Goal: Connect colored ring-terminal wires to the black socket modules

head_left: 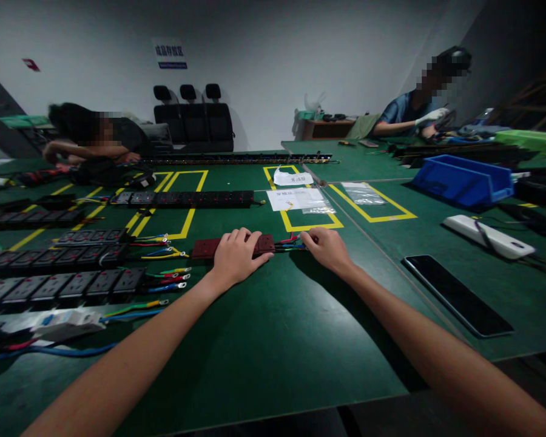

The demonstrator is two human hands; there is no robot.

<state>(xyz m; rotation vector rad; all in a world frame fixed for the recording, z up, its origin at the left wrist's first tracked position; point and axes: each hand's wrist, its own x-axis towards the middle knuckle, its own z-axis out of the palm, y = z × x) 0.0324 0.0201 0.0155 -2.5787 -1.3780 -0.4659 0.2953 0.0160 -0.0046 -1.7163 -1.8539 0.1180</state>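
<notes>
A dark red socket strip lies on the green table, in front of me. Over its middle rests my left hand, its fingers wrapped round the strip and the thumb along the near side. Red, blue and green wires come out of the strip's right end. My right hand is closed at the far ends of these wires, thumb and forefinger pinched together on them. The wire tips are hidden in its fingers.
Black socket strips with coloured leads lie at the left. Papers and a plastic bag are beyond my hands. At the right are a phone, a white power strip and a blue bin. Two people work across the tables.
</notes>
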